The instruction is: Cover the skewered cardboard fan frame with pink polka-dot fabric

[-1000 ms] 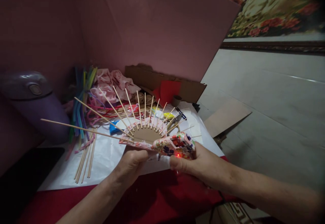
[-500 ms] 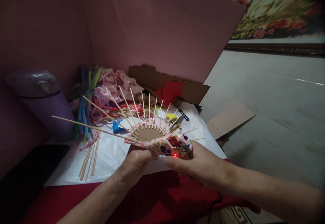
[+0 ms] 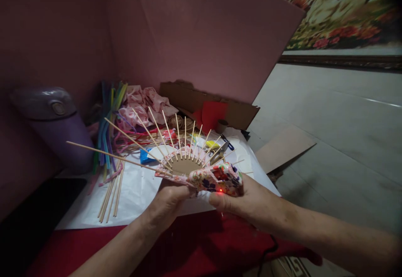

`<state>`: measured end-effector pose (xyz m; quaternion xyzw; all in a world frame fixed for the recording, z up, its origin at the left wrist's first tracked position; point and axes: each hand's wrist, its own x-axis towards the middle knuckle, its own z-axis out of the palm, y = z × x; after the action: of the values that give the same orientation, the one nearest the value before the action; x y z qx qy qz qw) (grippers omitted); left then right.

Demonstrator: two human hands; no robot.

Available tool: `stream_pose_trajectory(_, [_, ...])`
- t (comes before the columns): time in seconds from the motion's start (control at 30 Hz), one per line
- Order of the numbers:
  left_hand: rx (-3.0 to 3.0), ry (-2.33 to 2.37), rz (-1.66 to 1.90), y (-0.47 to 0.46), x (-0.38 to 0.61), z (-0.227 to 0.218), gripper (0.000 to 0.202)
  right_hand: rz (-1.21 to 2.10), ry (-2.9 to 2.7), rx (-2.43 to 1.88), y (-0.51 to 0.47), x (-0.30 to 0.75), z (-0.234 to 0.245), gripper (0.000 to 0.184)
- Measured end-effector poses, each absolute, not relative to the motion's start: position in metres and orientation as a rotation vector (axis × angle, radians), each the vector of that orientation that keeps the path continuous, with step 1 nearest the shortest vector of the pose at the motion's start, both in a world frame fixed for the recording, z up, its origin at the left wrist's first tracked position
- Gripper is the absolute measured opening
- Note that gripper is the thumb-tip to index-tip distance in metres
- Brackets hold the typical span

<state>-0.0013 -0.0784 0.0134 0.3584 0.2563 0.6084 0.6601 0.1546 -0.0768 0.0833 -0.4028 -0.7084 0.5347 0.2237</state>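
Note:
My left hand (image 3: pixel 168 203) grips the near edge of a round cardboard disc (image 3: pixel 184 166) from below. Several wooden skewers (image 3: pixel 138 143) fan up and outward from the disc, and a strip of pink floral fabric (image 3: pixel 171 177) runs along its near rim. My right hand (image 3: pixel 248 203) is closed round a floral-patterned tool (image 3: pixel 220 179) with a small red light, likely a glue gun, pressed against the disc's right side. Both hands hover above the table's front edge.
White paper (image 3: pixel 135 193) covers the table, with loose skewers (image 3: pixel 109 193) on it. Behind lie coloured straws (image 3: pixel 108 113), bunched pink fabric (image 3: pixel 144 101), scissors (image 3: pixel 220 149), a cardboard box (image 3: pixel 204 101) and red paper (image 3: pixel 212 113). A purple container (image 3: pixel 53 122) stands left. A pink board backs everything.
The hands, disc and tool keep their grip and pose. They sit slightly right of and a little higher than before, mostly from the view shifting.

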Motion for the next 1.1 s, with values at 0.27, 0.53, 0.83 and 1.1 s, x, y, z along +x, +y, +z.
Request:
stream_pose_trajectory(0.27, [0.810,0.594,1.366,-0.079,-0.003,0.010,0.026,1.444,-1.996,-1.125,-0.077,0.157,0.080,0.039])
stream_pose_trajectory(0.53, [0.772,0.610,1.372,-0.077,-0.003,0.010,0.030,1.434,-1.975,-1.182,-0.077,0.161,0.077,0.038])
stream_pose_trajectory(0.83, [0.741,0.619,1.374,-0.078,-0.004,0.006,0.029,1.398,-1.960,-1.205,-0.081,0.158,0.082,0.041])
stream_pose_trajectory(1.1, [0.689,0.615,1.390,-0.076,-0.005,0.009,0.035,1.461,-1.804,-1.307,-0.086,0.166,0.092,0.045])
